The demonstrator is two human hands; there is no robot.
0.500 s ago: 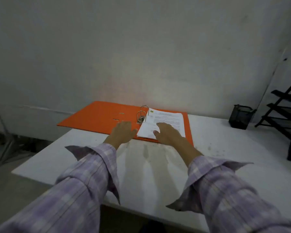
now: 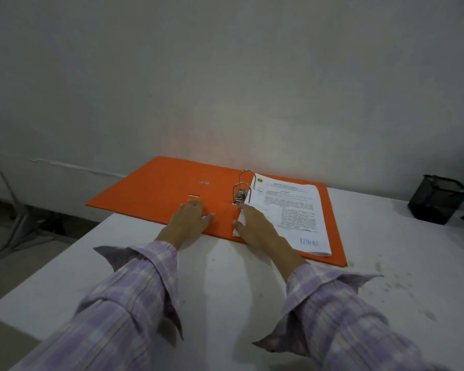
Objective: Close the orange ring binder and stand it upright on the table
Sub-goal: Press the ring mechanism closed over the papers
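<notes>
The orange ring binder point(image 2: 156, 188) lies open and flat at the far side of the white table point(image 2: 225, 290). Its left cover juts out past the table's left edge. Two metal rings point(image 2: 241, 187) stand up at the spine, and a stack of printed papers point(image 2: 289, 212) lies on the right cover. My left hand point(image 2: 189, 219) rests flat on the left cover near the spine, fingers apart. Over the near left corner of the papers lies my right hand point(image 2: 257, 228), flat with one finger pointing toward the ring lever.
A black mesh pen holder point(image 2: 437, 199) stands at the back right of the table. A grey wall rises right behind the binder. The floor and metal legs of a stand point(image 2: 14, 231) show beyond the table's left edge.
Both hands have slid a little further onto the binder, the right one now reaching toward the ring lever. The view has drawn closer and tilted down. The binder has not moved.
</notes>
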